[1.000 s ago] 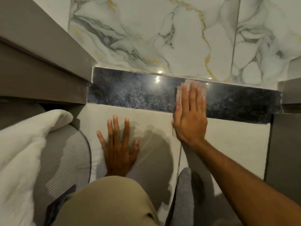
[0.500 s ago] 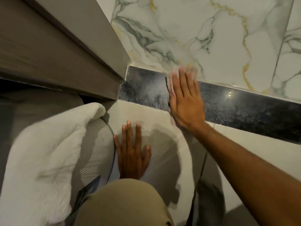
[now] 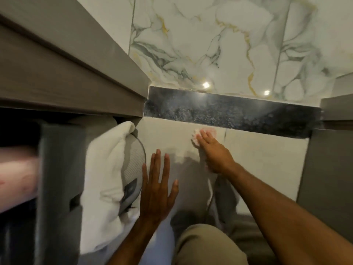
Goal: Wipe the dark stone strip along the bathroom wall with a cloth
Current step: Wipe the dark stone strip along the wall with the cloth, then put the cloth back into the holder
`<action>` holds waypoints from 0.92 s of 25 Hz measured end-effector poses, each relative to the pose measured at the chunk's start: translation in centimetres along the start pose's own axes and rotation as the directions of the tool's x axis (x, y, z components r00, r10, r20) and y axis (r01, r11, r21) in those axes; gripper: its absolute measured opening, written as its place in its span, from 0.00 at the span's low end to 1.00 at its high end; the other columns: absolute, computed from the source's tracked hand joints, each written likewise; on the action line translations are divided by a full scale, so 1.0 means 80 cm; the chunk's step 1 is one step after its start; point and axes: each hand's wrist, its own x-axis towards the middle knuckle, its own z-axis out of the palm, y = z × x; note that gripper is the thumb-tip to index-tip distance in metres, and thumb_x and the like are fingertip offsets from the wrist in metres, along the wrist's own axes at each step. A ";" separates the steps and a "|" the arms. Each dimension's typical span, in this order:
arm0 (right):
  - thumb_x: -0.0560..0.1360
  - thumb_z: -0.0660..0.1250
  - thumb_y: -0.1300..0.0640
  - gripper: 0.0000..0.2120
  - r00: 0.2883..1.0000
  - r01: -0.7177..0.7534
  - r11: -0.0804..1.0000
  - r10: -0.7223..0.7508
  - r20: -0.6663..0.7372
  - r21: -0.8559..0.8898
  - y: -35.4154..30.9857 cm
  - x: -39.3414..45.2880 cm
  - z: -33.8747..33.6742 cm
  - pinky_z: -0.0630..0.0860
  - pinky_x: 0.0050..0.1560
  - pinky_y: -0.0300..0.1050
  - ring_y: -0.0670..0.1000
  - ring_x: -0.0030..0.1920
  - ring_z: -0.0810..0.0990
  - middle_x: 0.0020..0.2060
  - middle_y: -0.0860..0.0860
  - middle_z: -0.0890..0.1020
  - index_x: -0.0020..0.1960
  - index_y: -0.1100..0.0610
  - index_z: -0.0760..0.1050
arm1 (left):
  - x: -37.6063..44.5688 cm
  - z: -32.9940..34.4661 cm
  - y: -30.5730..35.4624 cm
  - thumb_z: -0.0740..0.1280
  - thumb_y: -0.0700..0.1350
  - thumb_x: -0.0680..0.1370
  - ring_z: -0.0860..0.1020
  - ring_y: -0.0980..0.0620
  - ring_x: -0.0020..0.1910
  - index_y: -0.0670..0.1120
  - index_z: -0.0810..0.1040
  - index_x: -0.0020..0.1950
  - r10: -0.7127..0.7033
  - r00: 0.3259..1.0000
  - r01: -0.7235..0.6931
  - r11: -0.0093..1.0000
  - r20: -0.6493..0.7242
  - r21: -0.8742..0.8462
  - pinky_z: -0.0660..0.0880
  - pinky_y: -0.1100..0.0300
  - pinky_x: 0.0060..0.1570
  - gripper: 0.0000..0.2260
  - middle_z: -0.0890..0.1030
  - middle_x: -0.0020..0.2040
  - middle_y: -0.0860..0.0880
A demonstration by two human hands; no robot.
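The dark speckled stone strip (image 3: pixel 238 113) runs across the wall between white marble above and a pale tile below. My right hand (image 3: pixel 214 152) presses a small pinkish-white cloth (image 3: pixel 207 132) flat against the pale tile just under the strip's lower edge; only the cloth's top pokes out past my fingertips. My left hand (image 3: pixel 157 186) rests flat with fingers spread on the pale tile lower left, holding nothing.
A grey-brown cabinet or frame (image 3: pixel 72 73) juts out at the left, ending where the strip begins. A white towel (image 3: pixel 107 180) hangs over a grey ribbed object (image 3: pixel 133 161). A grey panel (image 3: pixel 328 178) bounds the right. My knee (image 3: pixel 206 245) is at the bottom.
My right hand with the cloth has slid down off the dark strip onto the pale tile below it. The view has pulled back and my left hand stays flat on the tile.
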 end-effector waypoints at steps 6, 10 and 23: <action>0.91 0.60 0.52 0.23 0.971 -0.181 0.740 0.238 -0.001 0.648 -0.106 -0.211 -0.138 0.74 0.74 0.52 0.57 0.73 0.79 0.79 0.55 0.78 0.85 0.52 0.68 | -0.059 -0.217 0.049 0.37 0.69 0.85 0.57 0.41 0.89 0.48 0.48 0.89 -0.091 0.971 0.135 0.972 0.223 -0.193 0.56 0.37 0.88 0.38 0.55 0.90 0.42; 0.91 0.61 0.51 0.21 0.969 -0.113 0.448 0.247 -0.001 0.887 -0.196 -0.343 -0.180 0.79 0.77 0.58 0.52 0.65 0.84 0.68 0.52 0.83 0.83 0.52 0.72 | -0.140 -0.334 0.049 0.41 0.66 0.84 0.54 0.44 0.90 0.46 0.51 0.90 -0.082 0.946 0.173 0.946 0.314 -0.273 0.48 0.43 0.90 0.38 0.54 0.91 0.44; 0.92 0.58 0.56 0.18 0.998 -0.046 0.750 0.054 0.008 0.660 -0.573 -0.424 -0.001 0.77 0.75 0.60 0.62 0.68 0.83 0.68 0.61 0.84 0.79 0.56 0.76 | -0.316 -0.450 -0.269 0.31 0.55 0.89 0.48 0.41 0.91 0.40 0.56 0.89 -0.258 0.966 0.259 0.965 0.023 -0.030 0.47 0.42 0.90 0.34 0.48 0.90 0.37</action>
